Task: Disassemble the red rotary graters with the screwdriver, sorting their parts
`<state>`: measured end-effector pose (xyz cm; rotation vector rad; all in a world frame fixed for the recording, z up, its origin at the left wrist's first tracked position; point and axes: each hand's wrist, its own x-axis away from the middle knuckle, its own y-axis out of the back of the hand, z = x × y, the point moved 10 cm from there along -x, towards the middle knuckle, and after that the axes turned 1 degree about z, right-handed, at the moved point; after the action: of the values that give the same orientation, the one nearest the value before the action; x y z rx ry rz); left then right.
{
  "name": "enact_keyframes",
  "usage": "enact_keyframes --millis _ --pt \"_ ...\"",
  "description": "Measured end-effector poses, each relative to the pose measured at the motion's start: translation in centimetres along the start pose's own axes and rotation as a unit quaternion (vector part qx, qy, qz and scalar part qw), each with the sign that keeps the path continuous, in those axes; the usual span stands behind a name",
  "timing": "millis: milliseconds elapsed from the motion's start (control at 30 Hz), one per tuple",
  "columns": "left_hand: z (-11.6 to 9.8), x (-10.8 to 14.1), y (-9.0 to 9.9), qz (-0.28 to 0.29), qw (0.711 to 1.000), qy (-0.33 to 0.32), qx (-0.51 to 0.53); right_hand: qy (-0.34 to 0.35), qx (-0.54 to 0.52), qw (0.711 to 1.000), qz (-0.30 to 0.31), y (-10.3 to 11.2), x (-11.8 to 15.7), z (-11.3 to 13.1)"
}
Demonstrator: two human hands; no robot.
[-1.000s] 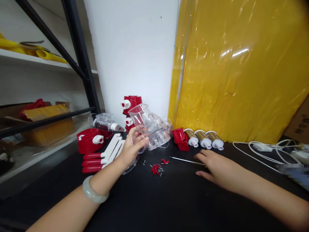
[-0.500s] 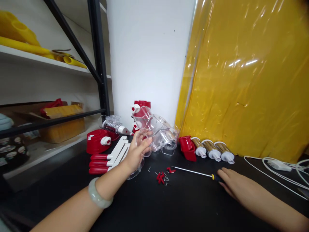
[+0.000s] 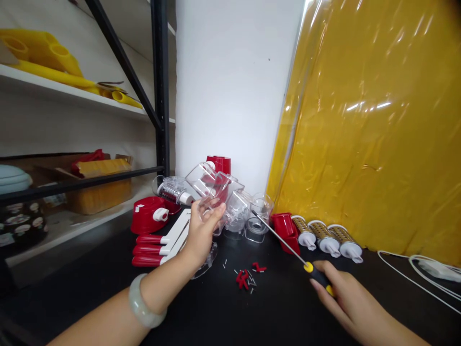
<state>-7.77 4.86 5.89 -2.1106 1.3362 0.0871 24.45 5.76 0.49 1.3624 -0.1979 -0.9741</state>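
Observation:
My left hand [image 3: 205, 226] is closed around a clear plastic housing [image 3: 203, 180], held up over the table. Behind it, other clear housings [image 3: 258, 223] stand partly hidden. My right hand [image 3: 334, 288] grips a screwdriver [image 3: 283, 240] by its black and yellow handle, the shaft pointing up and left toward the clear parts. Below, on the black table [image 3: 273, 317], lie small red clips [image 3: 242, 278] and several loose screws [image 3: 225, 263]. White crank arms with red handles [image 3: 149, 250] lie left of my left hand.
A red base [image 3: 149, 215] with a white knob sits at the left, near a clear grater assembly [image 3: 173, 188]. Red pieces [image 3: 286, 230] and several grater drums [image 3: 324, 236] line the back right. White cables [image 3: 414, 288] lie far right. A black-framed shelf [image 3: 163, 96] borders the left.
My right hand has lifted the screwdriver off the table, its tip now raised toward the clear parts. My left hand still holds the clear housing, now tilted differently. The view has shifted slightly.

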Motion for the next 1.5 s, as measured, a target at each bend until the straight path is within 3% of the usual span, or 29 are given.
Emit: enact_keyframes --millis 333,567,867,1333,1500 --pt "0.9 0.2 -0.3 0.013 1.000 0.001 -0.021 -0.020 -0.028 0.999 -0.004 -0.6 0.9 0.3" --pt "1.6 0.1 -0.3 0.020 1.000 0.007 -0.009 -0.046 -0.047 0.997 0.035 -1.2 1.0 -0.3" --pt "1.0 0.5 -1.1 0.063 0.994 -0.055 -0.067 -0.052 -0.048 0.997 0.038 -1.9 1.6 -0.9" --pt "1.0 0.8 -1.3 0.071 0.993 -0.066 -0.068 -0.031 -0.022 0.999 -0.014 -1.4 1.9 -0.3" --pt "0.9 0.5 -1.2 0.069 0.992 -0.082 -0.066 -0.078 -0.086 0.993 -0.036 -1.5 1.8 -1.0"
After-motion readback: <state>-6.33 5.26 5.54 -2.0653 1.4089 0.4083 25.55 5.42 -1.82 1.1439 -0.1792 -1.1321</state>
